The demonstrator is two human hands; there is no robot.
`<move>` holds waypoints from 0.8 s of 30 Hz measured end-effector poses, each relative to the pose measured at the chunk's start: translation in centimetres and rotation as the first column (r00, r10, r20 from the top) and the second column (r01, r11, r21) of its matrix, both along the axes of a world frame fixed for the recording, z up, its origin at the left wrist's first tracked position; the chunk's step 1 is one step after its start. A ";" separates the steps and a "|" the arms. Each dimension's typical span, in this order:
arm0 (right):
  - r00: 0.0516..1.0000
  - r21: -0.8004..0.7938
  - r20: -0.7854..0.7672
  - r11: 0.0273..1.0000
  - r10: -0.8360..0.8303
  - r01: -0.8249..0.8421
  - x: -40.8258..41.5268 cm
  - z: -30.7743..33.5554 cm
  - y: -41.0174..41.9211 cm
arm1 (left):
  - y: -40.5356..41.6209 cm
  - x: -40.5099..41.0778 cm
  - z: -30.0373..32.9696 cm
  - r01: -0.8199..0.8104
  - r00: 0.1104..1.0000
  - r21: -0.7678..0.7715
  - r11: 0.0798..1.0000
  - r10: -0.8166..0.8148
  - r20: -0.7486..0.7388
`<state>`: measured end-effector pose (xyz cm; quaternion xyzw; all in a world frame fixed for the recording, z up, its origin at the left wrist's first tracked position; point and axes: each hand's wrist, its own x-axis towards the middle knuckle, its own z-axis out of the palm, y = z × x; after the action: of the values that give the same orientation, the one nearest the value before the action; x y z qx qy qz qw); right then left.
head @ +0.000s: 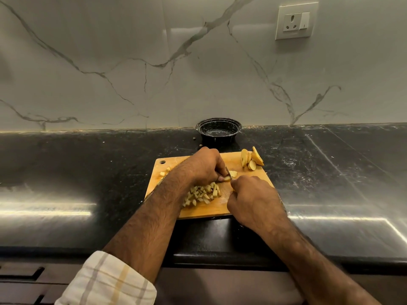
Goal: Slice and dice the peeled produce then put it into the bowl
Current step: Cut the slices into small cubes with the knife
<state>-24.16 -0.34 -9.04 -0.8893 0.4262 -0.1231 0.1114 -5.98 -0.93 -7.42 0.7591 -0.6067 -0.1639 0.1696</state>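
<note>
Far to the left of my left hand (203, 165), 2 or 3 stray cubes (164, 172) sit near the cutting board's (248, 176) hanging hole. My left hand is curled over a slice stack (226, 178), fingertips pinching it down against the board. Just under that wrist, toward me, lies the pile of diced pieces (203, 194). Between my 2 hands the knife (229, 172) stands in the stack, and my right hand (253, 199) is closed around its handle. Beyond my right hand, at the board's far corner, uncut slices (252, 158) lean together, 1 of them hanging past the edge. The black bowl (218, 129) waits beyond both hands, against the wall, with no pieces in it that I can see.

My worry is the blade: it works touching my left fingertips, so a slip on the wet slices could nick them. The overhanging slice could also tip onto the counter.

The knife handle is buried in my right fist and most of the blade is hidden by my left knuckles, so I can't judge how deep the cut is.
</note>
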 end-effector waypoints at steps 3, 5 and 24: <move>1.000 0.027 -0.015 1.000 -0.012 0.013 0.5 0.2 -0.4 | -0.1 -0.1 0.3 -0.005 1.000 0.003 1.000 0.005 -0.020; 1.000 0.046 -0.003 0.999 -0.017 0.017 0.6 0.3 -0.5 | -0.1 -0.2 0.3 -0.020 1.000 0.001 1.000 0.020 -0.025; 0.998 0.050 -0.064 0.999 0.019 -0.016 1.3 0.5 0.3 | 0.1 0.3 0.3 -0.013 1.000 0.007 1.000 0.013 -0.020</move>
<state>-22.81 -0.03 -8.55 -0.8933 0.4248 -0.0829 0.1208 -5.70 -0.85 -7.09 0.7618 -0.5996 -0.1728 0.1742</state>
